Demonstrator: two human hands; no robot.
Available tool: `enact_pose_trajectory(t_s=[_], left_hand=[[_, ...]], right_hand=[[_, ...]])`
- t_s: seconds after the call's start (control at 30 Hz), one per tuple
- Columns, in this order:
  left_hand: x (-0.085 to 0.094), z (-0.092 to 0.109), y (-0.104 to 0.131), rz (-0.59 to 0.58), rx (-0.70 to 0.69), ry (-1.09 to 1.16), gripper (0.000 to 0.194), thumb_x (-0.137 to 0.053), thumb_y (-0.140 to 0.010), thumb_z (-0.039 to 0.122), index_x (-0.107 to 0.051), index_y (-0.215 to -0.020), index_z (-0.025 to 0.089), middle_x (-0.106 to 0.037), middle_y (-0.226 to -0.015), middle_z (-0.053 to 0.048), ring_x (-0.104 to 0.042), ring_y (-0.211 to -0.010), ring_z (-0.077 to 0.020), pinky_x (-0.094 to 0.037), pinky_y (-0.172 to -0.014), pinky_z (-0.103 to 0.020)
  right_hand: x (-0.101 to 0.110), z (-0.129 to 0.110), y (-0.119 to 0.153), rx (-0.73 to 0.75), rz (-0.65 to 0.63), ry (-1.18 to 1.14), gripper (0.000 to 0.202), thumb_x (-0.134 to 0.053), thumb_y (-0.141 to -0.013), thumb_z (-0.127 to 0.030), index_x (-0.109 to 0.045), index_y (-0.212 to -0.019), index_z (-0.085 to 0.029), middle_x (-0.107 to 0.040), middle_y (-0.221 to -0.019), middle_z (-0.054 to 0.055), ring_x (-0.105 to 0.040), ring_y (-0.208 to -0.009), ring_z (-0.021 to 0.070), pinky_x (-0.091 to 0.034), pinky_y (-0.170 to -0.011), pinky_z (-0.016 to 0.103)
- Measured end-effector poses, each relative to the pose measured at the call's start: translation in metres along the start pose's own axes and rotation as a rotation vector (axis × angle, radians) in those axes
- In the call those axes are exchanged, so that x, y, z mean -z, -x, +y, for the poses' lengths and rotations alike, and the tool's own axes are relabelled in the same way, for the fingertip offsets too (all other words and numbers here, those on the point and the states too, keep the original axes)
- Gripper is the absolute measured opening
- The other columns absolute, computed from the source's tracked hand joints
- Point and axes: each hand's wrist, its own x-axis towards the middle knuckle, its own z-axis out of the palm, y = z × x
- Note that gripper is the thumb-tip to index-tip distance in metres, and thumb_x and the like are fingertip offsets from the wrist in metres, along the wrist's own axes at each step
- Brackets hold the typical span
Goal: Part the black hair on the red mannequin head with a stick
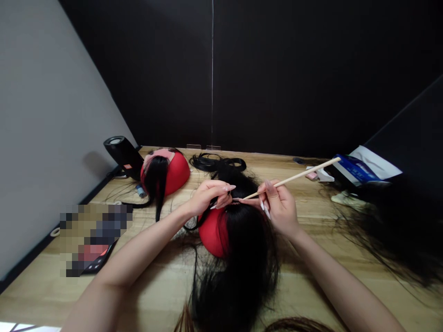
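Observation:
A red dome-shaped wig block [212, 235] stands on the table before me, with long black hair [249, 240] falling over its front and more hair lying behind. My right hand [278, 205] holds a thin wooden stick [304, 172] that slants down to the left. Its lower tip meets a parting in the hair on top of the block. Close by that tip, my left hand [215, 196] is closed in a pinch; a dark strand hangs beneath it. The fingers hide exactly what lies between them.
A second red wig block [178, 173] with black hair stands back left, beside a black cylindrical speaker [123, 154]. Coiled black hair [218, 162] lies behind. A blue-and-white packet [363, 170] and loose dark hair [391, 226] are at right. A partly blurred dark device [98, 265] lies left.

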Motion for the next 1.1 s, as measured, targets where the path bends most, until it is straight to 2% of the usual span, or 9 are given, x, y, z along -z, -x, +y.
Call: enact_pose_trajectory(t_s=[0.13,0.27,0.4,0.5,0.63,0.77,0.83,0.93,1.1], left_hand=[[0.0,0.002,0.001,0.012,0.002,0.016,0.046,-0.059,-0.086,0.033,-0.043,-0.047,0.015,-0.04,-0.041,0.002,-0.046,-0.044,-0.011,-0.038,-0.055,-0.027],[-0.002,0.008,0.001,0.023,0.01,0.004,0.046,-0.061,-0.085,0.034,-0.042,-0.047,0.015,-0.039,-0.041,0.003,-0.055,-0.048,-0.0153,-0.042,-0.06,-0.03],[-0.002,0.012,0.001,-0.004,-0.011,0.019,0.045,-0.057,-0.087,0.03,-0.043,-0.047,0.015,-0.042,-0.042,0.002,-0.058,-0.051,-0.0168,-0.045,-0.063,-0.031],[0.001,0.015,0.001,0.023,-0.018,0.014,0.045,-0.056,-0.088,0.029,-0.042,-0.047,0.016,-0.041,-0.041,0.002,-0.058,-0.051,-0.017,-0.046,-0.065,-0.032],[0.007,0.025,0.0,0.146,-0.063,-0.05,0.045,-0.058,-0.086,0.035,-0.043,-0.048,0.016,-0.042,-0.042,0.002,-0.054,-0.051,-0.0147,-0.05,-0.075,-0.034],[0.016,0.05,0.002,0.238,-0.113,-0.261,0.047,-0.055,-0.088,0.036,-0.044,-0.048,0.016,-0.041,-0.043,0.003,-0.045,-0.049,-0.0104,-0.05,-0.081,-0.033],[0.022,0.065,0.006,0.283,-0.084,-0.454,0.047,-0.055,-0.088,0.037,-0.045,-0.048,0.016,-0.042,-0.045,0.003,-0.046,-0.052,-0.0101,-0.049,-0.079,-0.028],[0.032,0.085,0.015,0.417,-0.091,-0.675,0.046,-0.054,-0.088,0.036,-0.043,-0.048,0.016,-0.043,-0.048,0.002,-0.041,-0.051,-0.0087,-0.043,-0.064,-0.023],[0.046,0.114,0.032,0.694,-0.195,-0.804,0.04,-0.054,-0.083,0.03,-0.044,-0.047,0.016,-0.044,-0.049,0.002,-0.04,-0.051,-0.0089,-0.038,-0.058,-0.022]], right_hand=[[-0.002,0.001,0.0,-0.008,0.057,-0.018,0.032,-0.062,-0.086,-0.051,-0.058,-0.076,-0.02,-0.044,-0.057,-0.007,-0.037,-0.043,0.0042,-0.06,-0.055,0.025],[-0.003,-0.001,-0.001,-0.022,0.114,-0.037,0.034,-0.065,-0.082,-0.053,-0.057,-0.074,-0.021,-0.045,-0.058,-0.007,-0.036,-0.042,0.0045,-0.06,-0.054,0.026],[-0.002,-0.003,-0.002,-0.029,0.111,-0.075,0.033,-0.064,-0.083,-0.053,-0.058,-0.075,-0.022,-0.045,-0.057,-0.007,-0.038,-0.043,0.0052,-0.061,-0.057,0.028],[-0.003,-0.004,-0.003,-0.08,0.116,-0.133,0.035,-0.066,-0.081,-0.054,-0.057,-0.073,-0.021,-0.044,-0.057,-0.007,-0.043,-0.043,0.0056,-0.062,-0.061,0.031],[-0.004,-0.007,-0.005,-0.17,0.141,-0.23,0.039,-0.071,-0.075,-0.056,-0.055,-0.071,-0.021,-0.046,-0.057,-0.007,-0.05,-0.044,0.0068,-0.063,-0.059,0.032],[-0.004,-0.014,-0.008,-0.195,0.144,-0.286,0.04,-0.073,-0.073,-0.056,-0.054,-0.071,-0.021,-0.045,-0.057,-0.007,-0.054,-0.047,0.0086,-0.063,-0.059,0.032],[-0.005,-0.018,-0.008,-0.195,0.144,-0.307,0.039,-0.073,-0.073,-0.055,-0.054,-0.071,-0.021,-0.045,-0.058,-0.007,-0.054,-0.048,0.0084,-0.064,-0.064,0.036],[-0.005,-0.025,-0.008,-0.169,0.142,-0.336,0.039,-0.074,-0.074,-0.054,-0.055,-0.071,-0.02,-0.043,-0.058,-0.008,-0.044,-0.046,0.0052,-0.065,-0.07,0.042],[-0.006,-0.034,-0.007,-0.135,0.136,-0.319,0.036,-0.07,-0.078,-0.054,-0.055,-0.072,-0.022,-0.042,-0.058,-0.008,-0.038,-0.048,0.0058,-0.064,-0.071,0.038]])
